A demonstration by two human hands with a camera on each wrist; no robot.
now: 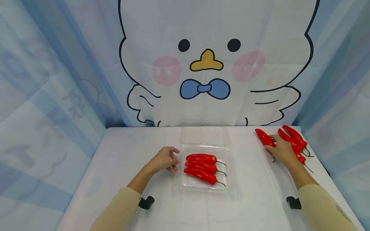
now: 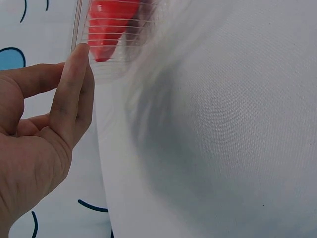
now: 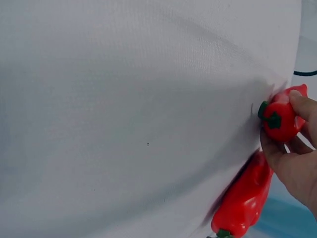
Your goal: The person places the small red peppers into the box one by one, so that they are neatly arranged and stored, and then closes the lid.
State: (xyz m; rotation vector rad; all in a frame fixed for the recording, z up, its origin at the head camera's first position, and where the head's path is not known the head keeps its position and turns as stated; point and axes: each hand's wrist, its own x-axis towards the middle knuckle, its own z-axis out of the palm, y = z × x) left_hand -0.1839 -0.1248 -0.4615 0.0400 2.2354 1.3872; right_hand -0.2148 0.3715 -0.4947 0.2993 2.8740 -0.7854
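Note:
In the head view, my right hand (image 1: pixel 281 150) grips a red chili pepper (image 1: pixel 262 136) at the right side of the table, thumb on one side and fingers on the other. The right wrist view shows this pepper's green stem end (image 3: pixel 273 119) facing the camera. More red peppers (image 1: pixel 295 136) lie just right of that hand. My left hand (image 1: pixel 165 158) is at the left edge of a clear plastic box (image 1: pixel 228 158), fingers bent loosely and fingertips right at the rim. Three red peppers (image 1: pixel 200 166) lie side by side in the box, stems to the right.
The box's clear lid (image 1: pixel 204 136) is folded back toward the far table edge. A curtain with a cartoon bird (image 1: pixel 206 62) hangs directly behind the white table (image 1: pixel 130 154). Blue-white curtains (image 1: pixel 43 112) close off both sides.

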